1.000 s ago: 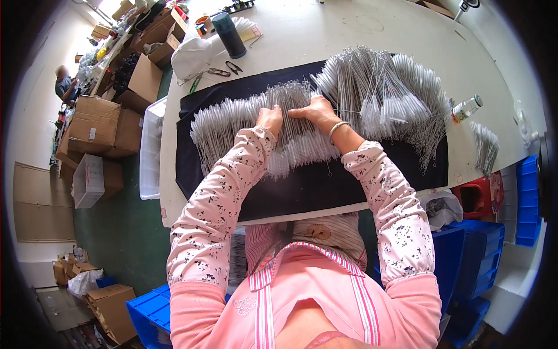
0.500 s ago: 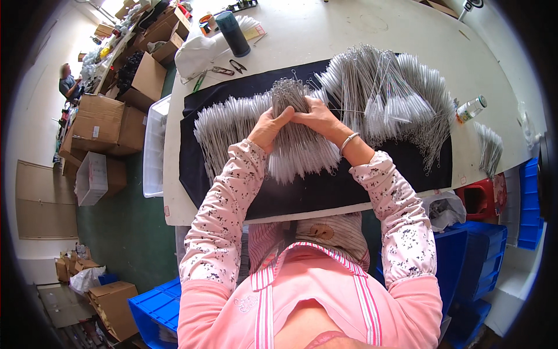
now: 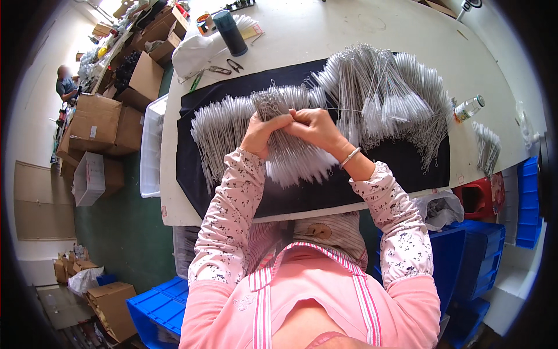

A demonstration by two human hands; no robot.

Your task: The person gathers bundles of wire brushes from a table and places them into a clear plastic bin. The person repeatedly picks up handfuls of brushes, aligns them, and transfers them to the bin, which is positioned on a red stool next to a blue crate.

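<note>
A thick bundle of thin wire straw brushes (image 3: 299, 164) stands over the black cloth, its looped ends up and white bristles fanned toward me. My left hand (image 3: 258, 135) is closed around the bundle's left side, the thumb lying across the wires. At the bundle's right side, the fingers of my right hand (image 3: 318, 129) are pinched together beside the left thumb; what lies between them is hidden. Behind and to the left runs a dense row of similar brushes (image 3: 216, 131). A larger heap of brushes (image 3: 381, 87) lies to the right.
Black cloth (image 3: 261, 203) covers part of the white table (image 3: 325, 26). Snips (image 3: 235, 66), a dark cylinder (image 3: 231, 34) and white fabric (image 3: 195, 55) lie at the far left. At the right are a bottle (image 3: 469, 109) and a small brush bunch (image 3: 487, 148). A person (image 3: 65, 86) stands far left.
The bundle's looped tops have tilted left and lower. My right hand has turned from gripping the bundle's side to a pinch near the left thumb. My left hand has shifted slightly left.
</note>
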